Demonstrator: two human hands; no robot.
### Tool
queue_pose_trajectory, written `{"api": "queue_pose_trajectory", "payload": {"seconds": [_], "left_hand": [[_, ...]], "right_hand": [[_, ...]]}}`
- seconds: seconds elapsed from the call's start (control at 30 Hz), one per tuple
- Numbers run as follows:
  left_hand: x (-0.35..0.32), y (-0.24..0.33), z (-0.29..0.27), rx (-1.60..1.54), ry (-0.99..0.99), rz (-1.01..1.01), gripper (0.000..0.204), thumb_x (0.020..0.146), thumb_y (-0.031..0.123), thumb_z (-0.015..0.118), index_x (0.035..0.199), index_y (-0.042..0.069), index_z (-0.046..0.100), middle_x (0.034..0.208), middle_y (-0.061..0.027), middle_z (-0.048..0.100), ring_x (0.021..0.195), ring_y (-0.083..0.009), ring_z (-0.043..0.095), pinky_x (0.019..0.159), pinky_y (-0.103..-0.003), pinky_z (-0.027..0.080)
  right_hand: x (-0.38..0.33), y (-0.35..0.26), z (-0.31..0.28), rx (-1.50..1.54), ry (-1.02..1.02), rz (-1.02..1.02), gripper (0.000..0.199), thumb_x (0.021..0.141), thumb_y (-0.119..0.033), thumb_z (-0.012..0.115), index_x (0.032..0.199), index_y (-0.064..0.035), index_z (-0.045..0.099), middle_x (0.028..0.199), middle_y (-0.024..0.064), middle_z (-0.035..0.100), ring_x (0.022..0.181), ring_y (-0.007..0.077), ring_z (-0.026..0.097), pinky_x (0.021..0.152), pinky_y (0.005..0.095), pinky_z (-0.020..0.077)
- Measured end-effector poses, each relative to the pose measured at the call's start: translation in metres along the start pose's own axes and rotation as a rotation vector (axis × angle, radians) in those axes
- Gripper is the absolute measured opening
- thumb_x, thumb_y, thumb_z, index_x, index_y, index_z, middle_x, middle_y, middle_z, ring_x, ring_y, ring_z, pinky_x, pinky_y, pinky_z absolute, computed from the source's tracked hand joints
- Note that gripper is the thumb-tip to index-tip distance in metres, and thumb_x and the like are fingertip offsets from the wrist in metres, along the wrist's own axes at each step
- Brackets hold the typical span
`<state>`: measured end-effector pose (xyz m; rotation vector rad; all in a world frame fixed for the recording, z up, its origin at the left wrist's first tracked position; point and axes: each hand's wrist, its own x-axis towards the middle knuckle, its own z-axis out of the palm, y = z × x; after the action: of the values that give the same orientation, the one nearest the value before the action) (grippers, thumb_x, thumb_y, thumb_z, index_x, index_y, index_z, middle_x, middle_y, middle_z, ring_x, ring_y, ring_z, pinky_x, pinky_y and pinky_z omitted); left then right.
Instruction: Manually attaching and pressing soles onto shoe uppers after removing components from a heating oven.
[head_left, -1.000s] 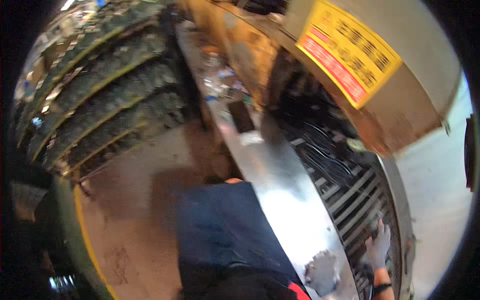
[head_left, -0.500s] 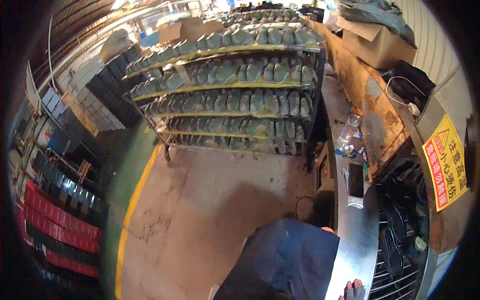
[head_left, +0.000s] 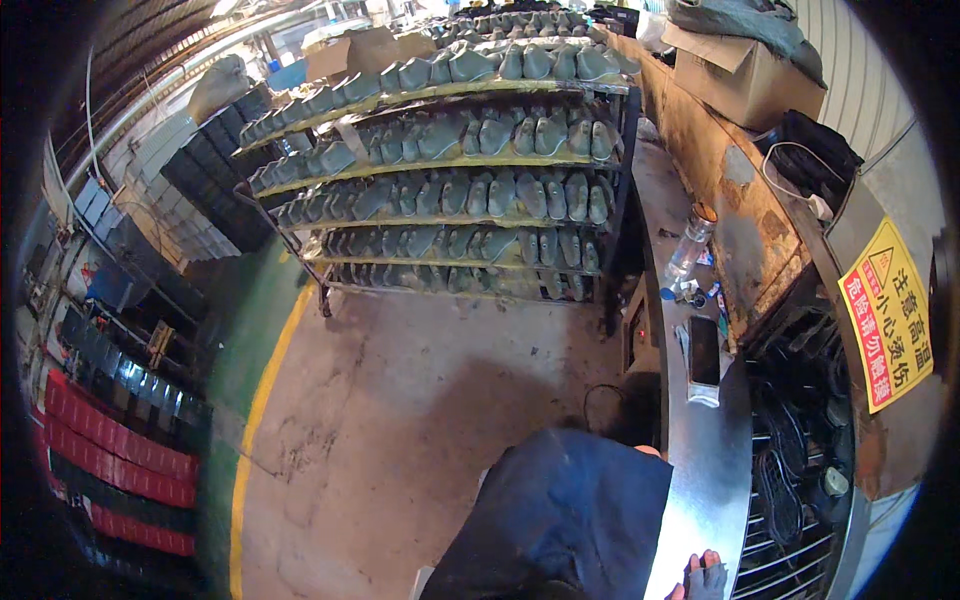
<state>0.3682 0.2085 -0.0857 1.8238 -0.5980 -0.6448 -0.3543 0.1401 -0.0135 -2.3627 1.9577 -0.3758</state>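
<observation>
My right hand (head_left: 706, 578) lies at the lower edge, on the shiny metal bench top (head_left: 690, 500). It wears a grey glove that leaves the fingertips bare. Its fingers stretch forward, slightly apart, and nothing shows in them; the wrist is cut off by the picture's edge. Right of this hand, dark shoe soles (head_left: 779, 497) lie on a rack of metal bars (head_left: 775, 572). Farther up the bench a black phone (head_left: 704, 350) rests on a white packet (head_left: 704, 396). My left hand does not appear. A dark blue apron (head_left: 565, 510) covers my lap.
A clear plastic bottle (head_left: 689, 250) and small items stand beyond the phone. Ahead is a multi-tier rack (head_left: 450, 216) full of grey-green shoes. A yellow warning sign (head_left: 886, 315) is on the right. Red stacked trays (head_left: 120, 450) are at left, beside a yellow floor line (head_left: 262, 400).
The whole view has shifted slightly, with the rack and the bench a little farther left and up. Slightly more of my right hand shows, still on the bench.
</observation>
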Motion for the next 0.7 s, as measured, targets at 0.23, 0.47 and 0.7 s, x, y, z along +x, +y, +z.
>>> {"api": "queue_pose_trajectory", "payload": {"seconds": [0.23, 0.47, 0.7], "left_hand": [[0.011, 0.012, -0.009, 0.035, -0.043, 0.010, 0.032, 0.110, 0.034, 0.057, 0.125, 0.007, 0.065, 0.099, -0.0030, 0.065, 0.090, -0.0151, 0.063, 0.084, -0.032, 0.054], [0.029, 0.018, 0.011, 0.059, -0.126, 0.000, 0.032, 0.110, 0.034, 0.057, 0.125, 0.007, 0.065, 0.099, -0.0031, 0.065, 0.090, -0.0153, 0.063, 0.084, -0.032, 0.054], [0.077, 0.012, 0.095, 0.077, -0.428, -0.056, 0.032, 0.109, 0.034, 0.058, 0.125, 0.006, 0.065, 0.099, -0.0032, 0.065, 0.090, -0.0154, 0.063, 0.084, -0.032, 0.054]], "right_hand": [[0.001, 0.003, 0.005, 0.026, 0.043, -0.004, 0.058, 0.096, -0.023, 0.061, 0.151, -0.0049, 0.057, 0.149, 0.0275, 0.053, 0.136, 0.0480, 0.052, 0.113, 0.0578, 0.0424], [-0.008, 0.010, 0.004, 0.012, 0.029, 0.015, 0.059, 0.094, -0.022, 0.063, 0.150, -0.0048, 0.057, 0.149, 0.0257, 0.054, 0.135, 0.0463, 0.053, 0.111, 0.0574, 0.0445], [-0.026, 0.034, 0.040, -0.021, 0.053, -0.059, 0.066, 0.093, -0.038, 0.064, 0.151, -0.0102, 0.050, 0.153, 0.0231, 0.047, 0.133, 0.0478, 0.052, 0.106, 0.0569, 0.0454]]}}
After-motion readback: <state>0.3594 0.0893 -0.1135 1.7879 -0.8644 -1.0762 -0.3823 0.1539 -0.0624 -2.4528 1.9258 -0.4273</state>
